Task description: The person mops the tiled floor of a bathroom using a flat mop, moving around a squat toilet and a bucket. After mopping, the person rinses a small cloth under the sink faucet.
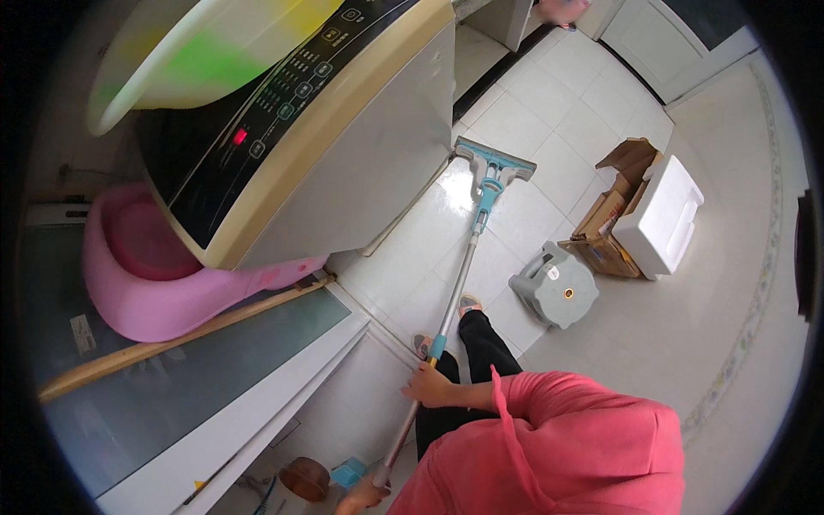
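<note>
A long-handled mop [457,287] runs from near my body out over the white tile floor. Its flat blue-and-grey head [496,161] rests on the tiles by the washing machine's lower corner. My right hand [431,386] is closed round the pole just below a blue collar, its arm in a pink sleeve. Lower down, my left hand [365,495] grips the pole near its end, partly cut off by the lower edge. Slippered feet [469,303] stand on either side of the pole.
A washing machine [369,142] with a colourful basin [215,64] on top stands at left, beside a pink tub [142,296]. On the right are a grey stool [562,287], a cardboard box [611,215] and a white plastic piece [659,215]. A brown bowl [305,479] sits low left.
</note>
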The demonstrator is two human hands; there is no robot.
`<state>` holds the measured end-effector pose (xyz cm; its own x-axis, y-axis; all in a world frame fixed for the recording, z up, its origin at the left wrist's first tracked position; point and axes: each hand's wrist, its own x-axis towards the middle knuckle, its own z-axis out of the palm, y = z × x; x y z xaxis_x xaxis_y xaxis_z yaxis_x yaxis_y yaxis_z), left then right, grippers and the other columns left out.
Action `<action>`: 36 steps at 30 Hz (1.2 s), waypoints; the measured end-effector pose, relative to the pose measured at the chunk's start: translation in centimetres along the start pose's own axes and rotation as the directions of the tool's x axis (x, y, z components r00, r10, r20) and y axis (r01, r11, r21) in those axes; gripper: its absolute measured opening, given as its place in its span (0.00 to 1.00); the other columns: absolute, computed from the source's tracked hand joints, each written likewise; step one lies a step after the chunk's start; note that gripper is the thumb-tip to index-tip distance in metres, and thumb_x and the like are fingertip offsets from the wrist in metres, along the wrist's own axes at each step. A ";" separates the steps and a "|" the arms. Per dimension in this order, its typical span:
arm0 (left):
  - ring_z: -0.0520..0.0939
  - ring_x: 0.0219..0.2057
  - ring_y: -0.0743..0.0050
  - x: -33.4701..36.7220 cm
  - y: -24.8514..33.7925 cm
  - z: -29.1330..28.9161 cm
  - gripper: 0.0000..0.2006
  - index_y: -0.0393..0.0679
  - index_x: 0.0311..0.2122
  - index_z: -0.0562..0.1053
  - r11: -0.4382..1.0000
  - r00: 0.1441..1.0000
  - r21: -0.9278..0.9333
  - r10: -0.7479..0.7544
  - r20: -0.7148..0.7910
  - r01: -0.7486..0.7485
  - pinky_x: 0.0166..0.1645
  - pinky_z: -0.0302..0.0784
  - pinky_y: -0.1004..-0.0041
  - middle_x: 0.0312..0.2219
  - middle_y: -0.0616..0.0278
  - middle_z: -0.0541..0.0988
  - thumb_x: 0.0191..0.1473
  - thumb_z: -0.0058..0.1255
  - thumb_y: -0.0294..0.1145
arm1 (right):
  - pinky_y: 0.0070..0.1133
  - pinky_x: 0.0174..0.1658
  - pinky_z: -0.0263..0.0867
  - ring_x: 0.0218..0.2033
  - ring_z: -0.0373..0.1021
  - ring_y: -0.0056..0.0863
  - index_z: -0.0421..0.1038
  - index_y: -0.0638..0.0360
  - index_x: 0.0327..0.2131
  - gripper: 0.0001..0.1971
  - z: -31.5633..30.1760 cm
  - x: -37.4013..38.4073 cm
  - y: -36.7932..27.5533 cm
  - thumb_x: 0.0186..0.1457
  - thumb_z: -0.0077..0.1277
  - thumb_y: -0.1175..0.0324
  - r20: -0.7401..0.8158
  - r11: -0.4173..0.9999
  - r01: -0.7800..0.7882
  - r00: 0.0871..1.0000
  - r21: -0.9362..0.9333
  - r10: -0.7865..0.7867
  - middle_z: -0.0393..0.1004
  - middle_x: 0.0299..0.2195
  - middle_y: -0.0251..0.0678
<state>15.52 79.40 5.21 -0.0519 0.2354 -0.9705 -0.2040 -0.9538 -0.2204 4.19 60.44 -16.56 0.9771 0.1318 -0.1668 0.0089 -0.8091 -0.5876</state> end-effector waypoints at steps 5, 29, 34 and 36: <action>0.73 0.25 0.75 1.2 -9.1 0.1 0.20 0.39 0.42 0.70 0.973 1.000 -0.230 0.004 -0.004 -0.004 0.29 0.68 0.74 0.26 0.63 0.75 0.39 0.55 0.29 | 0.29 0.35 0.54 0.28 0.68 0.29 0.66 0.48 0.28 0.11 -1.3 1.6 -2.5 0.36 0.53 0.65 -0.018 0.995 0.041 0.999 0.086 -0.039 0.68 0.21 0.29; 0.78 0.26 0.50 11.3 22.2 -6.3 0.19 0.35 0.41 0.68 0.702 0.695 0.313 0.702 -0.156 -0.640 0.32 0.72 0.62 0.25 0.45 0.76 0.41 0.49 0.31 | 0.37 0.48 0.60 0.38 0.67 0.36 0.73 0.52 0.25 0.06 -1.0 -4.5 26.8 0.44 0.45 0.69 -0.257 0.672 -0.693 0.721 -0.262 0.643 0.71 0.27 0.36; 0.78 0.32 0.63 2.7 -8.5 -7.8 0.23 0.42 0.44 0.70 0.963 0.928 0.152 0.257 -0.271 -0.222 0.38 0.71 0.69 0.28 0.53 0.77 0.37 0.57 0.30 | 0.36 0.21 0.62 0.18 0.68 0.35 0.67 0.50 0.14 0.06 5.6 6.9 -1.5 0.39 0.48 0.66 -0.022 0.965 -0.181 0.982 0.189 0.188 0.70 0.15 0.35; 0.77 0.30 0.66 -5.2 -14.7 -7.2 0.22 0.41 0.43 0.71 0.998 0.977 -0.054 -0.033 -0.208 0.023 0.36 0.70 0.70 0.27 0.54 0.77 0.37 0.57 0.29 | 0.36 0.22 0.63 0.21 0.70 0.39 0.66 0.52 0.20 0.03 4.0 8.8 -11.0 0.39 0.48 0.67 -0.125 0.901 0.202 0.978 0.384 -0.165 0.70 0.16 0.37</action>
<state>25.86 90.89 12.77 0.1597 0.2229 -0.9617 -0.1524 -0.9569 -0.2471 11.81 72.81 -14.75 0.9810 0.1911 0.0333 0.1233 -0.4823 -0.8673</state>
